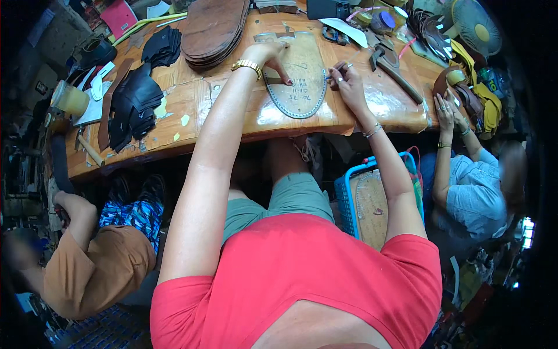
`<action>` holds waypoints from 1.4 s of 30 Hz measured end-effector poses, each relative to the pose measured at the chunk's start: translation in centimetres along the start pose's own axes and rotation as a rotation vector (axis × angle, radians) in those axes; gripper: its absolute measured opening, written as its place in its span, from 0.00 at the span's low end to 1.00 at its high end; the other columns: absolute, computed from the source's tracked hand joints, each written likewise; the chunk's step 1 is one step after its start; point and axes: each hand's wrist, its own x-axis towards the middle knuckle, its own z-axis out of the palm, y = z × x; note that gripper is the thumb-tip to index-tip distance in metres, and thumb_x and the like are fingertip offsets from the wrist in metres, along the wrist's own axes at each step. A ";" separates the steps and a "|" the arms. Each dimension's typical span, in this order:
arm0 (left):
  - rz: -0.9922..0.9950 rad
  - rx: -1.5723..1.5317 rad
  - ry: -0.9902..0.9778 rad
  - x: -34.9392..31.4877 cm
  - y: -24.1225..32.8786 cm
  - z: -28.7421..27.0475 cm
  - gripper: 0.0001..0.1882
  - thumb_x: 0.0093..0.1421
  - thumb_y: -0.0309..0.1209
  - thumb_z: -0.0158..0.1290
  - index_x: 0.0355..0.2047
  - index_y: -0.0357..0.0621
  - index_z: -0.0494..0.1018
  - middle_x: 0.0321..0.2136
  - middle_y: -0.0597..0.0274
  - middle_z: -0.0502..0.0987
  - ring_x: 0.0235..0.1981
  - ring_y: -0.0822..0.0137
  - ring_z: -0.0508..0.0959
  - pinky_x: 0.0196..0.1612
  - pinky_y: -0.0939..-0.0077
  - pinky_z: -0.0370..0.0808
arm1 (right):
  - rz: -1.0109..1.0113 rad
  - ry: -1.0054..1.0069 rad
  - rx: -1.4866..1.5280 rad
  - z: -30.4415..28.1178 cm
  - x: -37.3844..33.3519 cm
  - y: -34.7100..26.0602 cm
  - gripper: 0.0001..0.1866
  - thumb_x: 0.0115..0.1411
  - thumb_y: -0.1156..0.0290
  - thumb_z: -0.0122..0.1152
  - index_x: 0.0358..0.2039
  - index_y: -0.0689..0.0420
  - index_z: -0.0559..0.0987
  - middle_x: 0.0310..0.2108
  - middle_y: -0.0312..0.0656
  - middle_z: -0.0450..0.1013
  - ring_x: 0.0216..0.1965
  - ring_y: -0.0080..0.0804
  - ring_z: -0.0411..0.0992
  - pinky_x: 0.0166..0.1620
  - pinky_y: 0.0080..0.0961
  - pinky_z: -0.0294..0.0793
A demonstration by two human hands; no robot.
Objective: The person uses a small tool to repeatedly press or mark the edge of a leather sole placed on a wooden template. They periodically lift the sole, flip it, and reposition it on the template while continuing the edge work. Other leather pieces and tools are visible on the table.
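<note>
A tan, U-shaped template [308, 61] with handwriting on it and small holes along its rounded rim lies flat on the wooden table in front of me. My left hand [268, 60] rests on its left side, thumb and fingers spread over it. Dark brown material [283, 35] shows at the template's top end. At its right edge is my right hand [350, 84], its fingers closed round a slim pen-like tool [329, 77] with a blue part. The tool's tip is too small to make out.
A stack of brown leather pieces [212, 29] stands beyond my left arm, with black leather pieces [135, 102] farther left. A hammer [398, 75] lies to the right. Below the table edge is a blue basket [347, 203]. Co-workers sit on both sides; one's hands [447, 113] are at the right.
</note>
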 end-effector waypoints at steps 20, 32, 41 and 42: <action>0.008 0.003 0.020 -0.5 0.7 -0.3 0.70 0.20 0.60 0.71 0.65 0.55 0.53 0.61 0.44 0.58 0.62 0.47 0.60 0.62 0.60 0.61 | -0.100 -0.095 -0.194 -0.2 -1.4 0.0 0.09 0.64 0.71 0.54 0.31 0.64 0.74 0.22 0.35 0.71 0.23 0.18 0.68 0.27 0.18 0.67; -0.027 0.022 0.045 -0.1 0.0 0.2 0.68 0.22 0.60 0.71 0.65 0.53 0.53 0.61 0.45 0.58 0.62 0.48 0.60 0.62 0.60 0.62 | -0.164 -0.107 -0.228 0.4 -2.3 -1.3 0.08 0.63 0.72 0.55 0.32 0.65 0.73 0.21 0.39 0.69 0.23 0.22 0.69 0.29 0.26 0.70; -0.001 -0.022 0.029 -0.3 0.2 -0.1 0.68 0.21 0.59 0.72 0.65 0.53 0.54 0.62 0.45 0.57 0.63 0.49 0.59 0.63 0.61 0.60 | 0.034 -0.129 -0.003 0.1 -2.8 -1.3 0.08 0.64 0.72 0.54 0.31 0.63 0.73 0.21 0.34 0.70 0.22 0.17 0.68 0.27 0.17 0.69; 0.004 -0.021 0.035 -0.2 0.0 0.1 0.68 0.21 0.59 0.71 0.65 0.53 0.54 0.62 0.45 0.57 0.63 0.49 0.59 0.63 0.61 0.60 | 0.035 -0.125 0.013 0.1 -2.8 -1.2 0.08 0.64 0.72 0.54 0.31 0.63 0.73 0.21 0.34 0.70 0.22 0.17 0.68 0.27 0.17 0.69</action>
